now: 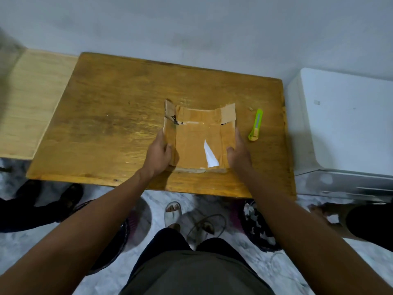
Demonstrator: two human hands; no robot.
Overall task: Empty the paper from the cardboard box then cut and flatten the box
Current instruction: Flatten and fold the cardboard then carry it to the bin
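Note:
A brown cardboard box, taped and nearly flat, lies on the wooden table right of centre. A white scrap of label shows on its top near the front. My left hand grips the box's left edge, thumb on top. Along the right edge rests my right hand, fingers stretched forward and thumb on the cardboard. A green utility knife lies on the table just right of the box, apart from my right hand. No loose paper is visible.
A white appliance stands against the table's right side. A pale wooden surface adjoins the left. Below the table's front edge are my feet, dark baskets on the floor, and other people's feet at both sides.

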